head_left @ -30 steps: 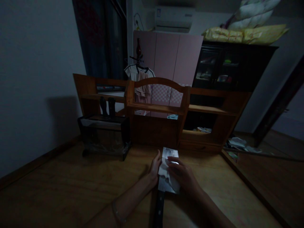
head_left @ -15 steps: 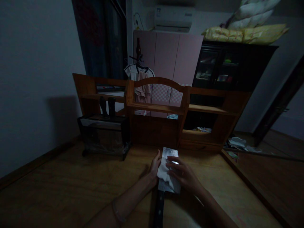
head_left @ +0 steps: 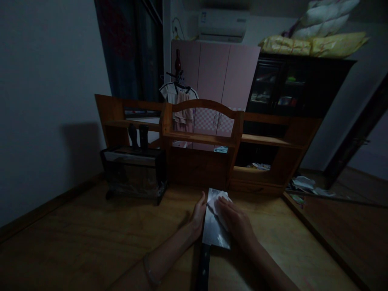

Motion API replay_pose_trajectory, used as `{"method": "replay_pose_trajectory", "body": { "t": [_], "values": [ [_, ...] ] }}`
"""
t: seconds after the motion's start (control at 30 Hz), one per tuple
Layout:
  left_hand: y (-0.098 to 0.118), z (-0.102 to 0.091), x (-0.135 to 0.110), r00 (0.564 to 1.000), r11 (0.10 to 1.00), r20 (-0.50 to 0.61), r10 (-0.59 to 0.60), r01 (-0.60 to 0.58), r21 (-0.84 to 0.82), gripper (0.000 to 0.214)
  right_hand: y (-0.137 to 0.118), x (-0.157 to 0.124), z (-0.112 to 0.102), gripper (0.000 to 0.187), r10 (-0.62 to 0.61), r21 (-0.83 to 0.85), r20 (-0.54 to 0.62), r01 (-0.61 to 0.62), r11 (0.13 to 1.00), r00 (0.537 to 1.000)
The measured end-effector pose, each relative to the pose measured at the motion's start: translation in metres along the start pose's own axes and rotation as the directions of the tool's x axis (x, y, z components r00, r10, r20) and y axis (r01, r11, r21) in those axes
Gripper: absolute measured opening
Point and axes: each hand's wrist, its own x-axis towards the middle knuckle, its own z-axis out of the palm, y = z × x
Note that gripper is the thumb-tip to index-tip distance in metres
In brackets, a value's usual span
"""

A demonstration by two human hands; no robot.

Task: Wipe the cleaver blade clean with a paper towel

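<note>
A broad cleaver (head_left: 214, 232) lies flat on the wooden table (head_left: 91, 242), blade away from me, dark handle toward me. My left hand (head_left: 197, 216) rests against the blade's left edge, fingers curled along it. My right hand (head_left: 235, 220) lies on the blade with fingers together, pressing a crumpled white tissue (head_left: 218, 202) onto the steel near the far end. Much of the tissue is hidden under the fingers.
A black knife block (head_left: 133, 169) with two dark handles stands at the back left. A wooden shelf unit (head_left: 200, 139) runs along the far edge of the table. Behind it are pink wardrobe doors, a dark cabinet and an air conditioner. The room is dim.
My right hand has slid the tissue up the blade toward its far end, baring the lower part of the steel. The left hand has hardly moved.
</note>
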Motion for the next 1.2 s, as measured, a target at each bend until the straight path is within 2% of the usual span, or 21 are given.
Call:
{"method": "replay_pose_trajectory", "body": {
  "t": [0.1,0.27,0.37,0.47,0.6,0.8,1.0,1.1,1.2],
  "values": [
    [-0.002,-0.006,0.004,1.000,0.999,-0.012,0.019,-0.018,0.026,0.069,-0.001,0.002,0.000,0.049,-0.047,-0.037,0.092,0.050,0.998,0.995],
    [-0.003,-0.006,0.003,0.999,0.996,0.050,0.021,-0.025,0.088,0.069,-0.013,0.004,-0.007,0.054,0.030,-0.085,0.153,-0.017,0.996,0.988],
    [-0.004,-0.003,0.000,0.994,0.994,0.107,-0.025,0.013,0.112,0.071,-0.011,0.004,-0.008,0.060,0.112,-0.123,0.145,-0.095,0.988,0.983],
    [-0.005,0.001,-0.001,0.987,0.993,0.157,-0.036,0.018,0.114,0.069,-0.001,0.004,-0.003,0.056,0.192,-0.133,0.107,-0.177,0.975,0.976],
    [-0.005,0.005,-0.002,0.981,0.996,0.195,-0.015,-0.002,0.090,0.067,0.005,0.003,0.001,0.055,0.185,-0.146,0.105,-0.169,0.975,0.977],
    [-0.005,0.006,-0.004,0.990,0.995,0.135,-0.039,0.026,0.098,0.066,0.000,0.002,-0.003,0.054,0.133,-0.198,0.158,-0.101,0.975,0.978],
    [-0.004,-0.001,0.000,0.990,0.999,0.140,-0.012,0.005,0.051,0.069,-0.010,0.003,-0.005,0.056,0.024,-0.137,0.204,0.005,0.991,0.979],
    [-0.003,-0.004,0.002,0.998,0.999,0.061,0.011,-0.013,0.036,0.070,-0.024,0.003,-0.011,0.055,-0.026,-0.110,0.252,0.056,0.992,0.967],
    [-0.004,-0.006,0.003,0.996,0.998,-0.089,0.005,0.001,0.066,0.070,-0.039,0.002,-0.019,0.056,-0.082,-0.073,0.313,0.110,0.991,0.946]
  ]
}}
